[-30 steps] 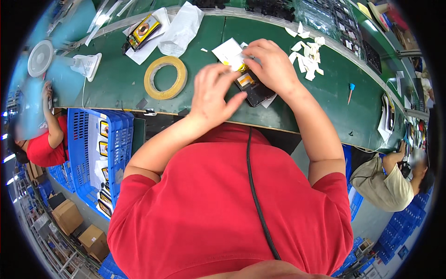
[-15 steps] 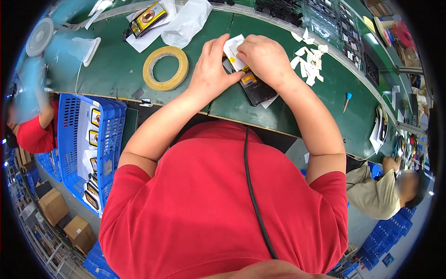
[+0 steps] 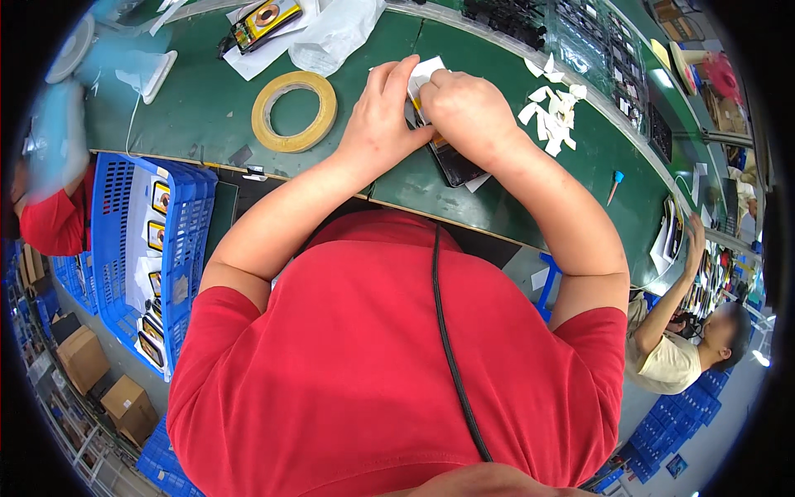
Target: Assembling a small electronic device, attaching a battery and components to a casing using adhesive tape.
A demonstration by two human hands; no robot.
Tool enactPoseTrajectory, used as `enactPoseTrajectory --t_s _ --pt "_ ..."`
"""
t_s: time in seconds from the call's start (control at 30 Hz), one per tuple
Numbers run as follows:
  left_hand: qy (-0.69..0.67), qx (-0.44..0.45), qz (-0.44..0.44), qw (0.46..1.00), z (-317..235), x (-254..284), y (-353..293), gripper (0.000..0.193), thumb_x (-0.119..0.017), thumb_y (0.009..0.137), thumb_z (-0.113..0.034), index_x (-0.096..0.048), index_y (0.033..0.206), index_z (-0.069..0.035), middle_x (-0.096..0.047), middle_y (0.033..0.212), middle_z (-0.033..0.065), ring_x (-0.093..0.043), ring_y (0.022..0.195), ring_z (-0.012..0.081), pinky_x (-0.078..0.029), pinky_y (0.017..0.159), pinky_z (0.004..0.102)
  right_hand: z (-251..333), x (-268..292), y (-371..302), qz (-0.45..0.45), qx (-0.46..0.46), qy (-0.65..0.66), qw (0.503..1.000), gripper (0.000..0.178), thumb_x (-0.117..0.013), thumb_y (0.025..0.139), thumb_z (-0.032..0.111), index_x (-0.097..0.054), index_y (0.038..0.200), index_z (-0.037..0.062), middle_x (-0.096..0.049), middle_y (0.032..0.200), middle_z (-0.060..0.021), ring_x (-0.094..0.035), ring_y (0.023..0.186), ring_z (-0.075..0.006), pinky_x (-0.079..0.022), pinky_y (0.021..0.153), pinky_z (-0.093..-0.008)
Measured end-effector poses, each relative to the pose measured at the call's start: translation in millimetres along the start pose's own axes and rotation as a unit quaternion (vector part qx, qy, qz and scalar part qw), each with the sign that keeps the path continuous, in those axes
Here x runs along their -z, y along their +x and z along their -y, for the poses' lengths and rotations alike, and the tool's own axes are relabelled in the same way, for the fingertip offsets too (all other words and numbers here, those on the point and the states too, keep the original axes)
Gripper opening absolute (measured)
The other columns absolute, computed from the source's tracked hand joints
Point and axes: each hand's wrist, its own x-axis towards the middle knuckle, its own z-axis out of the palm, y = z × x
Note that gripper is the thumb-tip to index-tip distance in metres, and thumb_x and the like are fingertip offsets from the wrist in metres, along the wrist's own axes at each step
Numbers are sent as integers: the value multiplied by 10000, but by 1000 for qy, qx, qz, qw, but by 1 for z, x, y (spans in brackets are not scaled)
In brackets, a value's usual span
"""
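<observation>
My left hand (image 3: 379, 124) and my right hand (image 3: 466, 112) meet over the green bench (image 3: 207, 124), both closed around a small black flat part (image 3: 454, 164) with a white paper piece (image 3: 426, 68) at its top. The part's lower end sticks out below my right hand; the rest is hidden by my fingers. A roll of yellowish tape (image 3: 295, 111) lies flat just left of my left hand.
A blue crate (image 3: 145, 248) with several yellow-and-black parts stands at the bench's left front. White paper scraps (image 3: 553, 116) lie right of my hands. A similar part on white sheets (image 3: 267, 18) lies at the back. Co-workers sit far left (image 3: 50, 219) and lower right (image 3: 679, 348).
The view has shifted, so my hands and the bench appear higher and closer. My hands stay together on the black part, with the white paper now raised between my fingers.
</observation>
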Motion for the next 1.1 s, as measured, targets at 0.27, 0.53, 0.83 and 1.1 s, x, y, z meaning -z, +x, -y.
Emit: enactPoseTrajectory --t_s 0.27,0.53,0.83,1.1 --pt "30 -34 -35 998 5 -2 -1 950 -893 646 -100 -416 1464 -24 -511 1265 177 -613 909 259 -549 840 373 0 -14 -3 -20 -12 5 1000 90 -670 752 117 -661 810 50 -639 828 -103 -684 756 -255 -579 676 -361" --pt "26 -32 -20 999 5 0 -3 985 -913 652 -125 -393 1482 -27 -485 1310 181 -622 967 273 -559 881 380 -23 -24 -9 -49 -205 339 917 63 -686 812 79 -687 839 22 -670 852 -104 -691 769 -259 -559 712 -369" --pt "22 7 1 1000 3 2 -4 993 -915 654 -141 -391 1488 -26 -489 1318 181 -621 988 280 -554 905 388 -47 -46 -34 -186 -419 584 670 141 -596 979 78 -610 1044 -46 -715 853 -123 -726 756 -173 -587 683 -270" --pt "94 21 12 995 2 7 -6 921 -931 661 -305 -467 1410 -38 -531 1298 177 -532 1215 363 -420 1016 486 -76 -46 -71 -226 -441 531 688 120 -592 931 -24 -598 1047 -52 -705 935 -121 -738 819 -182 -592 734 -268"
